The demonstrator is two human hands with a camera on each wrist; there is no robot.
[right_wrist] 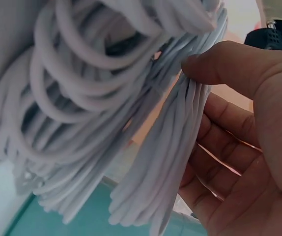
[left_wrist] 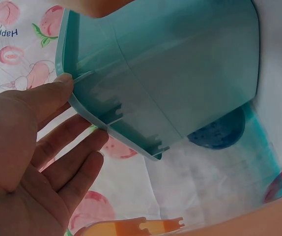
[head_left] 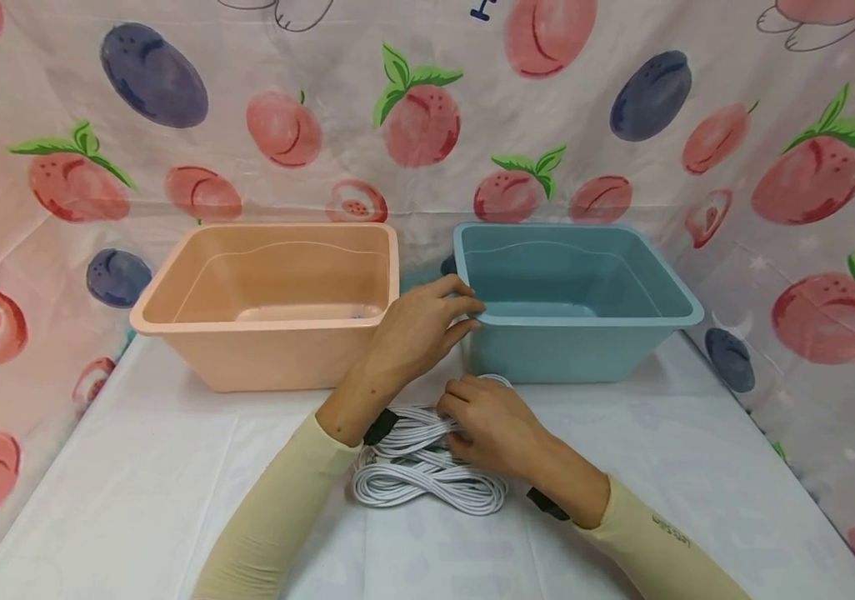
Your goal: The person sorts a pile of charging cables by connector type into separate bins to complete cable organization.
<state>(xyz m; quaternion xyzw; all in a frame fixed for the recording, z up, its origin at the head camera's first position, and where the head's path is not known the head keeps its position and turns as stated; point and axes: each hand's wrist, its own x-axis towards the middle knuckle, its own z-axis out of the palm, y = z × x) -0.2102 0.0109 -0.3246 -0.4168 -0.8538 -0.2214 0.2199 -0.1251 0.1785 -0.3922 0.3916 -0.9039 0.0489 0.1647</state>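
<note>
A white tabletop (head_left: 172, 467) carries a peach tub (head_left: 270, 333) and a blue tub (head_left: 577, 342) side by side. Just before the blue tub lies a bundle of white cords (head_left: 427, 475). The left hand (head_left: 420, 329) pinches the blue tub's near corner rim; the right hand (head_left: 491, 425) grips a bunch of the cords.

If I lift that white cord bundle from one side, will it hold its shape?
Probably not. The white cord bundle is many thin loose loops, so it likely sags. Strands already splay past the right hand, so some may slip out. It looks light.
</note>
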